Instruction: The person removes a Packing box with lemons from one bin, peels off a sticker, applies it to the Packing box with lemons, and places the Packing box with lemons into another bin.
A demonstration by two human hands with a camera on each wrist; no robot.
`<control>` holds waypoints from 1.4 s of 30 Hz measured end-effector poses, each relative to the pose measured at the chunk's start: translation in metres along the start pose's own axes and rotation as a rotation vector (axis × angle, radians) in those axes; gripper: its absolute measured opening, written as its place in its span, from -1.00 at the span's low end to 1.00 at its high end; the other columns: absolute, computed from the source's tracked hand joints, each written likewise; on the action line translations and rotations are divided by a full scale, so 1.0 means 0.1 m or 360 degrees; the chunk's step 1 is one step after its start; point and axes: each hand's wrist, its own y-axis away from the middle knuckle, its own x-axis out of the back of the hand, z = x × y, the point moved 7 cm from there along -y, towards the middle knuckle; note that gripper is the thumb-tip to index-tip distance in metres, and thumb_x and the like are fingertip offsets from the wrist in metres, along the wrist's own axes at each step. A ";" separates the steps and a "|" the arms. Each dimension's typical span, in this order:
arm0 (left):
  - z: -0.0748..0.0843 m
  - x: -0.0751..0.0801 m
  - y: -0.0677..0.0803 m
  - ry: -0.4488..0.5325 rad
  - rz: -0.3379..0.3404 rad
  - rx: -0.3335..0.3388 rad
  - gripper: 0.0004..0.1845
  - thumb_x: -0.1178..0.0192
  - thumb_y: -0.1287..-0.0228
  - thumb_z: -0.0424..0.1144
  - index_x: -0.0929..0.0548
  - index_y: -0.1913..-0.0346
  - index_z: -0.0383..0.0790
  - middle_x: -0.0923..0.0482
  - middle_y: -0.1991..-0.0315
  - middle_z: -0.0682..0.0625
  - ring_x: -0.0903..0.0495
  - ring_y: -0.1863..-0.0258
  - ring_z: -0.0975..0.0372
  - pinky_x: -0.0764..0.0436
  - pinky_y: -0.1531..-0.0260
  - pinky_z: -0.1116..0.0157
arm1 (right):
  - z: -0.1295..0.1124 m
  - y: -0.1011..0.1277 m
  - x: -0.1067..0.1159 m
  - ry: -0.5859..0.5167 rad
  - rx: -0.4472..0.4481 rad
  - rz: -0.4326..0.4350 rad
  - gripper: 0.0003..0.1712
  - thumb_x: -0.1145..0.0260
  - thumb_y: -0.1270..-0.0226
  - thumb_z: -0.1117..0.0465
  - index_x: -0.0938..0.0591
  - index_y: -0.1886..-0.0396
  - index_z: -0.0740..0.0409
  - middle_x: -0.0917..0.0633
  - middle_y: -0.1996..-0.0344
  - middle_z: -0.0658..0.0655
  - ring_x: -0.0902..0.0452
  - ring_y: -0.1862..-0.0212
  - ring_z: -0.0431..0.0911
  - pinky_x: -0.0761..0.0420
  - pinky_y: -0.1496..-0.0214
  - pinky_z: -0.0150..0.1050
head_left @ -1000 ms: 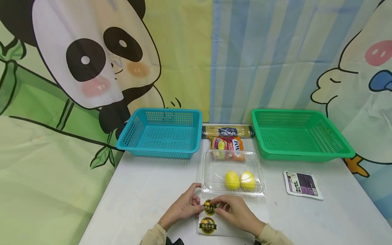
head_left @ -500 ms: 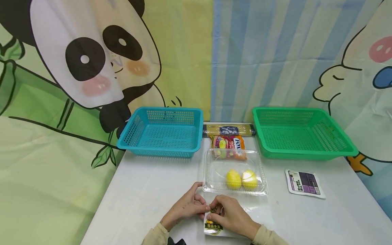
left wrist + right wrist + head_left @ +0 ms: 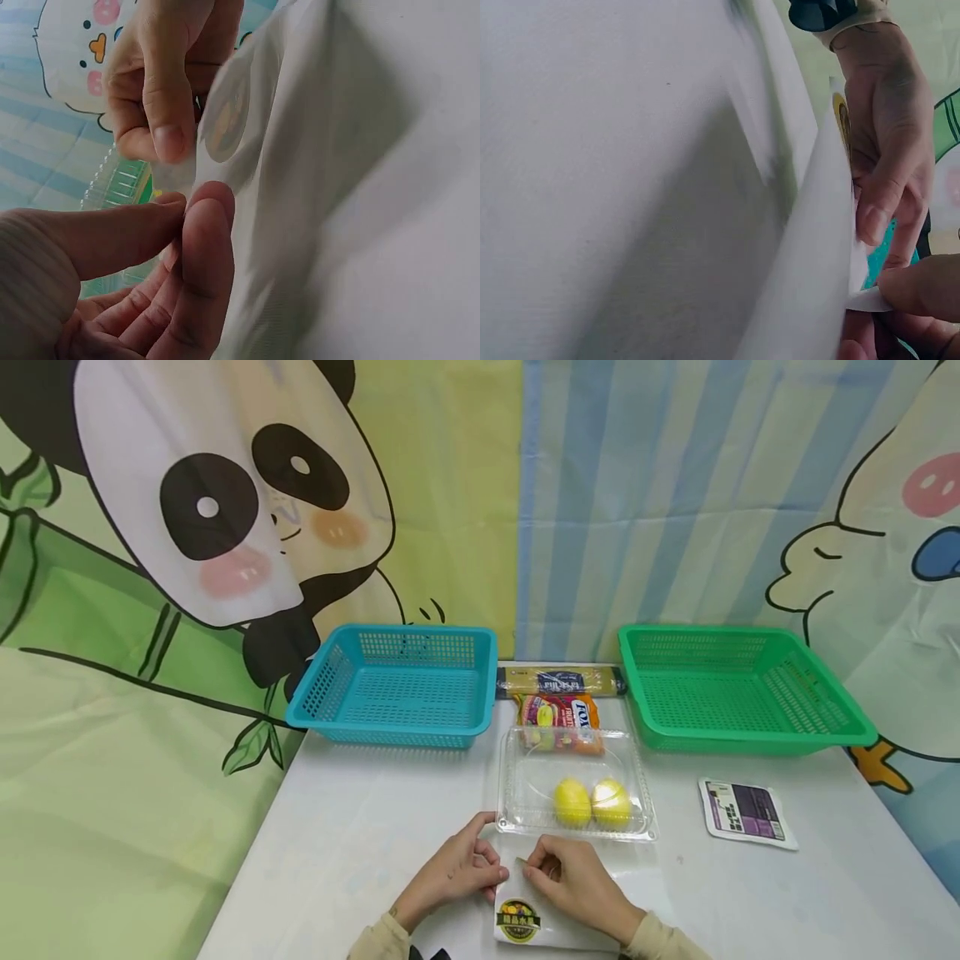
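In the head view my left hand (image 3: 457,868) pinches the left edge of a white sticker sheet (image 3: 558,927) between thumb and forefinger. My right hand (image 3: 577,881), above the sheet, pinches a round sticker (image 3: 521,861) that stands nearly edge-on. Its pale back (image 3: 868,300) shows in the right wrist view. A second sticker (image 3: 517,920), black and gold with fruit on it, lies on the sheet's lower left. In the left wrist view the sheet is lifted and bent off the table. Just beyond it is a clear plastic box (image 3: 536,777) with two yellow lemons (image 3: 572,802).
A blue basket (image 3: 390,731) stands at the back left, a green basket (image 3: 750,739) at the back right. Between them lie a pasta packet (image 3: 558,681) and a red-orange candy bag (image 3: 558,712). A purple-and-white pouch (image 3: 747,812) lies on the right.
My right hand has peeled the upper sticker off the sheet and drawn it slightly right. My left hand has stayed at the sheet's left edge. The lower sticker is uncovered again.
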 end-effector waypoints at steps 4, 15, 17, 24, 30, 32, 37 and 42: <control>0.00 0.03 0.01 -0.0106 0.0031 -0.0015 -0.19 -0.39 -0.21 -0.38 -0.26 -0.49 -0.21 -0.65 0.39 -0.02 -0.69 0.58 0.20 -0.62 0.54 0.32 | 0.03 0.03 0.06 -0.0008 -0.0076 0.0073 -0.76 -0.48 -0.21 0.31 -0.63 0.48 -0.10 -0.62 0.58 -0.23 -0.41 0.54 -0.46 -0.49 0.55 -0.47; 0.17 0.18 0.08 -0.0588 0.0127 -0.0154 -0.57 -0.34 -0.31 -0.28 -0.57 -0.21 -0.23 -0.64 0.46 0.08 -0.62 0.60 0.34 -0.54 0.58 0.40 | -0.03 0.02 0.24 -0.0130 -0.0093 0.0165 -0.82 -0.46 -0.30 0.27 -0.64 0.43 -0.07 -0.70 0.48 -0.16 -0.56 0.47 -0.40 -0.64 0.46 -0.38; 0.24 0.23 0.09 -0.0681 0.0164 -0.0169 -0.64 -0.33 -0.34 -0.25 -0.62 -0.15 -0.24 -0.64 0.46 0.08 -0.59 0.59 0.37 -0.52 0.58 0.40 | -0.06 -0.01 0.30 -0.0149 -0.0081 0.0201 -0.82 -0.46 -0.30 0.28 -0.65 0.42 -0.07 -0.71 0.46 -0.15 -0.58 0.46 -0.38 -0.65 0.44 -0.37; 0.60 0.31 0.08 -0.0728 0.0265 -0.0308 -0.83 -0.24 -0.45 -0.22 -0.74 0.11 -0.24 -0.69 0.42 0.00 -0.59 0.54 0.38 -0.56 0.55 0.41 | -0.14 -0.14 0.51 -0.0183 -0.0070 0.0357 -0.79 -0.45 -0.29 0.35 -0.64 0.39 -0.06 -0.72 0.42 -0.13 -0.63 0.42 -0.34 -0.68 0.37 -0.36; 1.02 0.17 -0.06 -0.0564 0.0279 -0.0472 -0.79 -0.18 -0.50 -0.16 -0.78 0.14 -0.16 -0.66 0.48 0.11 -0.63 0.53 0.34 -0.61 0.52 0.40 | -0.22 -0.36 0.67 -0.0039 0.0069 0.0499 -0.81 -0.41 -0.30 0.38 -0.64 0.35 -0.02 -0.69 0.37 -0.14 -0.61 0.36 -0.30 -0.69 0.30 -0.34; 1.12 0.13 -0.12 -0.0542 0.0299 -0.0513 -0.79 -0.16 -0.52 -0.14 -0.78 0.13 -0.13 -0.67 0.47 0.12 -0.64 0.53 0.34 -0.62 0.52 0.40 | -0.25 -0.41 0.69 0.0025 0.0121 0.0522 -0.86 -0.40 -0.32 0.35 -0.65 0.33 0.01 -0.70 0.34 -0.12 -0.62 0.32 -0.28 -0.69 0.27 -0.32; 1.23 0.07 -0.20 -0.0481 0.0342 -0.0545 -0.74 -0.13 -0.54 -0.09 -0.77 0.16 -0.12 -0.70 0.45 0.10 -0.68 0.51 0.31 -0.64 0.49 0.38 | -0.31 -0.46 0.67 0.0188 0.0180 0.0566 -0.84 -0.45 -0.28 0.33 -0.65 0.33 -0.01 -0.73 0.16 -0.03 -0.66 0.14 -0.18 -0.69 0.13 -0.28; 1.21 0.06 -0.25 -0.0372 0.0331 -0.0496 -0.72 -0.13 -0.53 -0.06 -0.77 0.15 -0.14 -0.74 0.42 0.04 -0.73 0.47 0.17 -0.67 0.48 0.36 | -0.34 -0.45 0.68 0.0302 0.0178 0.0609 -0.83 -0.53 -0.19 0.28 -0.70 0.29 -0.01 -0.68 -0.05 0.07 -0.60 -0.13 -0.02 -0.63 -0.10 -0.23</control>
